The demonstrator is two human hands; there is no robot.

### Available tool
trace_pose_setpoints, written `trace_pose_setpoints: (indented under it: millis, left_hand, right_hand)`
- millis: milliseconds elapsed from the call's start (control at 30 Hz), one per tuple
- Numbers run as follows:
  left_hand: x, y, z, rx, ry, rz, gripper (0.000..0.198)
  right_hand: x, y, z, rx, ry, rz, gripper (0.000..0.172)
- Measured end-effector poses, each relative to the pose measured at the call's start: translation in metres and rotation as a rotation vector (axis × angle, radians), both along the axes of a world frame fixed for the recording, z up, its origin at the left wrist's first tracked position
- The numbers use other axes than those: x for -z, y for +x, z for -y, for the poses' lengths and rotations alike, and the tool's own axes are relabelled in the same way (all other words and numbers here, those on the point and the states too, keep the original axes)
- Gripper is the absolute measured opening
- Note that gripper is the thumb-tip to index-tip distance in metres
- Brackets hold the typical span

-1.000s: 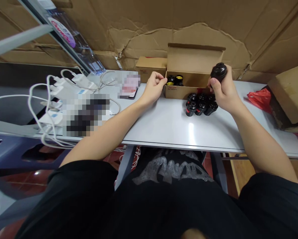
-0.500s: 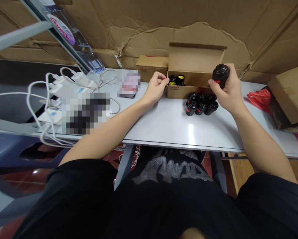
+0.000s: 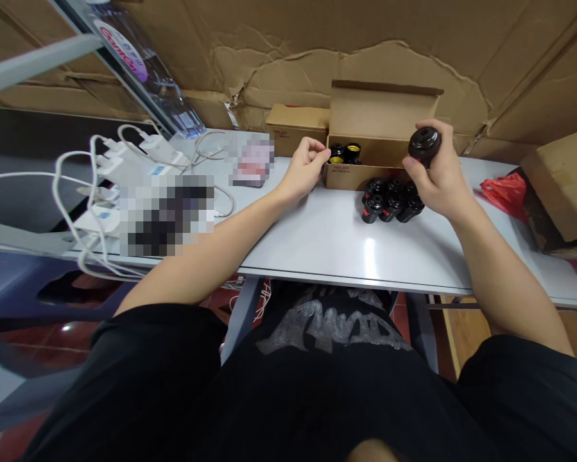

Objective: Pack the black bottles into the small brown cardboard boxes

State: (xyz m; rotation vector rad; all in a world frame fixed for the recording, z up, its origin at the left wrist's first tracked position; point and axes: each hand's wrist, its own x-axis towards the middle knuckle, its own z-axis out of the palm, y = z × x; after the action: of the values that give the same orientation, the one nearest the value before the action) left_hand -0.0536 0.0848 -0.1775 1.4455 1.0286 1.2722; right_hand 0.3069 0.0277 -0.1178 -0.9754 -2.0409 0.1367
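Observation:
My right hand is closed round a black lamp holder, raised above the right end of an open cardboard box. Its round top faces me. My left hand pinches the box's left wall between thumb and fingers. Inside the box, at the left end, stand several lamp holders; yellow screw threads show in some. In front of the box, several more black lamp holders with red marks stand grouped on the white table. My right hand partly covers the rightmost of them.
A closed carton adjoins the open box on the left. A phone-like item, blurred out, lies nearer the left. Plugged chargers and white cables crowd the left end beside a water bottle. A red plastic bag lies right, by a larger carton.
My right hand has tilted the lamp holder, so its top now faces me more and its red mark no longer shows. The left hand stays at the box wall.

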Motion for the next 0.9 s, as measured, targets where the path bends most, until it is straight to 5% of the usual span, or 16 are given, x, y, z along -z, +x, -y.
trace_pose_setpoints:
  millis: [267,600,900]
  left_hand:
    - [-0.001,-0.001,0.001,-0.003,-0.029,-0.017,0.043]
    - [0.005,0.006,0.005,-0.096,0.066,0.005,0.048]
    - [-0.007,0.010,0.014,-0.110,0.012,0.027,0.048]
  right_hand:
    - [-0.002,-0.007,0.012,0.184,-0.013,0.054,0.049]
    - [-0.003,-0.012,0.016,0.339,0.083,0.127,0.047]
    - [-0.003,-0.012,0.018,0.304,0.042,0.134,0.042]
